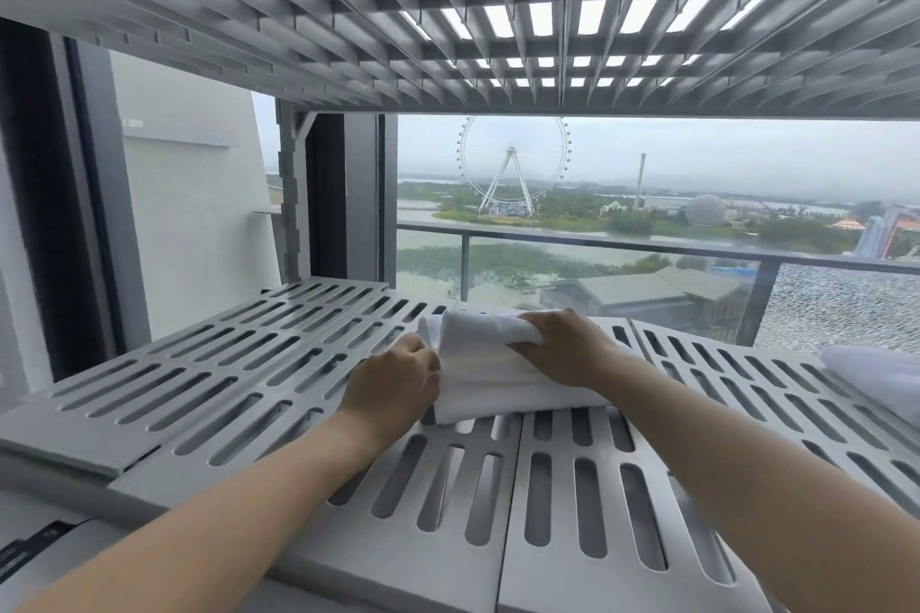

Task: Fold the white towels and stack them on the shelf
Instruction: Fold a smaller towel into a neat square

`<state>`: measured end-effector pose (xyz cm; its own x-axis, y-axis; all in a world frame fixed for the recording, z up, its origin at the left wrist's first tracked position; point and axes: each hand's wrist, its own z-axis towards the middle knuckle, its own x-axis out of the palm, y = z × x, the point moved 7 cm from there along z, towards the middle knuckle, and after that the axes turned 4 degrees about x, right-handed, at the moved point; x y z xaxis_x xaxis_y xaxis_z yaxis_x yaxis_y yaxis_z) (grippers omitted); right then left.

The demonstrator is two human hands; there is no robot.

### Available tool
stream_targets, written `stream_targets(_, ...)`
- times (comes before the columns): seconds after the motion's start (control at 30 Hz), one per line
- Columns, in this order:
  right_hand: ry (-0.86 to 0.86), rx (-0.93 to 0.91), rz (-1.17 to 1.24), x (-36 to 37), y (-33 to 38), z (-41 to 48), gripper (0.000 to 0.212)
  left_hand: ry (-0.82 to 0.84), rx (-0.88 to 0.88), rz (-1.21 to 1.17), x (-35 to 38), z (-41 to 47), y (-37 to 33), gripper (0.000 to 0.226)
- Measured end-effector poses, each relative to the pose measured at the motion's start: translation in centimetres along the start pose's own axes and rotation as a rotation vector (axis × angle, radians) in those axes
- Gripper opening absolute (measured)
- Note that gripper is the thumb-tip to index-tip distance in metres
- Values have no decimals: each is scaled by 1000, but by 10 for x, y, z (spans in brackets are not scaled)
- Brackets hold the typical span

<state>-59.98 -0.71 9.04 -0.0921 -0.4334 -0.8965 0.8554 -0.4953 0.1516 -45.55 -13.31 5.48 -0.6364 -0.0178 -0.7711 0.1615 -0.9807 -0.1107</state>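
Note:
A folded white towel (490,373) lies on the grey slotted shelf (239,363), near its middle. My left hand (393,383) is at the towel's left edge, fingers curled and pinching the folded layers there. My right hand (562,346) lies on top of the towel with its fingers curled over the upper fold. Another white towel (876,373) rests on the shelf at the far right, partly cut off by the frame.
A second slotted shelf (547,25) hangs close overhead. Behind the shelf is a window with a balcony railing (647,241). A dark window frame (40,194) stands at the left. Bare shelf surface stretches to the left and front of the towel.

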Motion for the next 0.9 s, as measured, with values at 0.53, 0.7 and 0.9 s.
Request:
stream_targets(0.53,80,-151,-195,29,13,1,42,-19,212,-79,-6,-8,-14,14)
stream_targets(0.7,88,-184,-154,30,11,-3,48,-26,246,-40,-9,-12,-19,15)
stream_targets(0.9,59,-182,-62,28,11,-5,36,67,169,32,-3,-2,-19,31)
